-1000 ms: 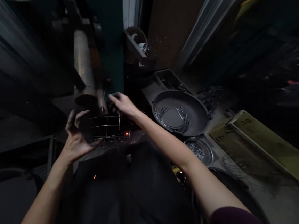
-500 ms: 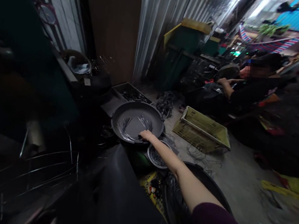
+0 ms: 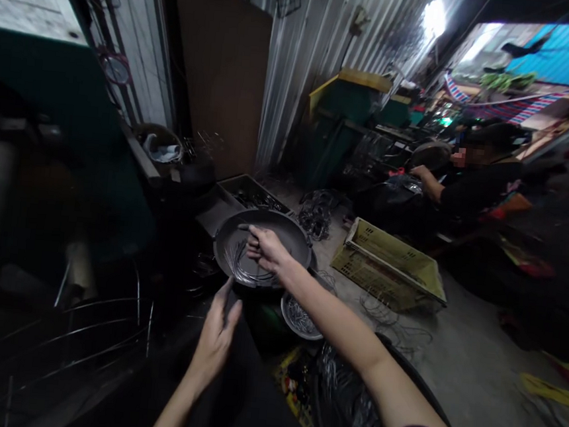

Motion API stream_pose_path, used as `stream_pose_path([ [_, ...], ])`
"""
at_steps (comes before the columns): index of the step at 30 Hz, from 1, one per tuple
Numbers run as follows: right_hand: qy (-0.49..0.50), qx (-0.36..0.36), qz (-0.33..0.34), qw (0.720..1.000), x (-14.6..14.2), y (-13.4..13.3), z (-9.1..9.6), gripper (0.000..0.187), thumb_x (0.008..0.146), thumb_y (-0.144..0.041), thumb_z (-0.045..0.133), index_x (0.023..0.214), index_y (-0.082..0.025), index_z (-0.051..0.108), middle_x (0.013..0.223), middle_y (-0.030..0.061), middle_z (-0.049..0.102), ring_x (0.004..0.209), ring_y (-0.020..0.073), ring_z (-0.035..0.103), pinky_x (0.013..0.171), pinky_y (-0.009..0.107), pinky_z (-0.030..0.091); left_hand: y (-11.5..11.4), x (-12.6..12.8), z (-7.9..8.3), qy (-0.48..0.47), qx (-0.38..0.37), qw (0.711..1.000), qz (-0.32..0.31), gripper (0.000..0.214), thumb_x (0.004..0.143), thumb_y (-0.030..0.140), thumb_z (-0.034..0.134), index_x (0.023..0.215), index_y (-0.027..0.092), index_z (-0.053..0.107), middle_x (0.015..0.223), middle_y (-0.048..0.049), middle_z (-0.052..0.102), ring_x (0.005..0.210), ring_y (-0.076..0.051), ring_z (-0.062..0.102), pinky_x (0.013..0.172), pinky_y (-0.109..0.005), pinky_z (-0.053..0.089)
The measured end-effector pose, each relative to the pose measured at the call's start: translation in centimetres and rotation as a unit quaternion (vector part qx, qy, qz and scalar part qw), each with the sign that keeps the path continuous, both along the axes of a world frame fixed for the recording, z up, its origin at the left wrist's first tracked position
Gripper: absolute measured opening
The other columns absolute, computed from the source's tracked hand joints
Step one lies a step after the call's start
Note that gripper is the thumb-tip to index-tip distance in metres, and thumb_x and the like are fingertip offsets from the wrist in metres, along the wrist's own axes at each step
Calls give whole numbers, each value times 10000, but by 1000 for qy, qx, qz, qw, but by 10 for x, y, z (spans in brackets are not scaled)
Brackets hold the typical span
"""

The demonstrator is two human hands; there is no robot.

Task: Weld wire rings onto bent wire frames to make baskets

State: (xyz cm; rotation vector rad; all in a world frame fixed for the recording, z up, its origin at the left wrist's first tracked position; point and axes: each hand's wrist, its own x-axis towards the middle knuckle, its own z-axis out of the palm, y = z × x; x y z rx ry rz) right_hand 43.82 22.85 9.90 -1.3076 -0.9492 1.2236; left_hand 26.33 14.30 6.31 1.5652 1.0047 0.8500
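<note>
A wide dark pan (image 3: 290, 229) holds a bundle of thin, curved metal wires (image 3: 240, 266). My right hand (image 3: 265, 246) is above the pan, just over the wires, its index finger stretched left and darkened at the end. The other fingers curl in; anything they hold is too small to make out. Near the pan's front rim, my left hand (image 3: 220, 324) is open, thumb and index finger apart, with nothing visible between them. A small bowl (image 3: 285, 316) of short metal pieces stands beneath my right forearm.
A yellow-green crate (image 3: 383, 278) stands on the floor at right, with loose wires around it. Behind the pan lies a tray of metal parts (image 3: 253, 194). A large black tub (image 3: 427, 399) is at front right. Another person (image 3: 477, 170) sits farther back.
My right hand has lifted off the wires in the pan and moved slightly left. My left hand has risen from the bottom edge to the pan's front. The view has tilted slightly upward.
</note>
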Motion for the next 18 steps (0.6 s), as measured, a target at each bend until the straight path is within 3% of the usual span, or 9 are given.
stream_pose_path([
  [4, 235, 36, 24, 971, -51, -10, 50, 190, 931, -288, 414, 764, -198, 410, 521, -98, 235, 425, 72, 159, 414, 170, 179, -5, -1, -6, -6, -35, 999, -19, 523, 891, 542, 372, 1223, 183, 559, 1138, -93, 651, 1068, -224, 615, 944, -370, 482],
  [5, 266, 45, 17, 963, -60, -11, 57, 191, 935, -258, 387, 754, -199, 403, 516, -96, 237, 424, 74, 157, 415, 173, 182, -5, -7, -12, 2, -40, 999, -14, 507, 892, 546, 368, 1163, 183, 596, 1037, -79, 678, 967, -213, 644, 886, -353, 506],
  [7, 234, 66, 5, 970, -77, -13, 58, 180, 929, -242, 374, 763, -199, 428, 529, -81, 304, 435, 77, 229, 441, 181, 252, -7, -22, -22, 14, -41, 999, 27, 476, 886, 544, 385, 1049, 179, 645, 933, -61, 688, 861, -196, 652, 822, -324, 520],
  [9, 98, 103, 38, 989, -97, -23, 42, 132, 874, -290, 499, 778, -200, 491, 610, -40, 448, 538, 99, 399, 549, 219, 375, -11, -38, -28, 14, -36, 994, 106, 449, 884, 527, 403, 1002, 177, 658, 966, -69, 690, 888, -197, 649, 818, -308, 519],
  [11, -70, 150, 77, 983, -119, -40, 16, 156, 781, -342, 628, 777, -206, 551, 755, 11, 565, 744, 155, 514, 710, 283, 432, -15, -58, -28, 16, -24, 987, 160, 434, 896, 499, 396, 1025, 176, 655, 1016, -82, 691, 932, -204, 648, 823, -310, 521],
  [13, -160, 166, 89, 969, -135, -52, -8, 190, 777, -396, 620, 800, -211, 588, 826, 37, 604, 816, 184, 536, 762, 320, 437, -19, -89, -26, 40, -5, 992, 116, 402, 910, 459, 393, 1062, 191, 652, 1009, -74, 701, 932, -204, 653, 830, -322, 523],
  [15, -155, 128, 122, 972, -147, -48, -26, 245, 809, -445, 565, 848, -205, 596, 753, 27, 594, 685, 161, 534, 637, 294, 445, -26, -134, -21, 76, 14, 996, 40, 338, 911, 413, 428, 1075, 222, 654, 1014, -56, 705, 939, -198, 653, 860, -334, 515],
  [16, -135, 108, 138, 975, -154, -39, -31, 284, 807, -470, 564, 883, -199, 596, 707, 14, 576, 605, 142, 510, 551, 267, 424, -30, -160, -18, 92, 22, 995, 38, 310, 906, 389, 452, 1097, 237, 643, 1033, -50, 698, 948, -193, 650, 874, -336, 510],
  [18, -80, 78, 160, 981, -170, -15, -33, 360, 777, -502, 598, 956, -190, 587, 643, -17, 534, 486, 104, 440, 420, 219, 338, -40, -208, -10, 122, 63, 982, 130, 359, 874, 358, 525, 1214, 249, 559, 1094, -58, 666, 991, -192, 630, 906, -349, 493],
])
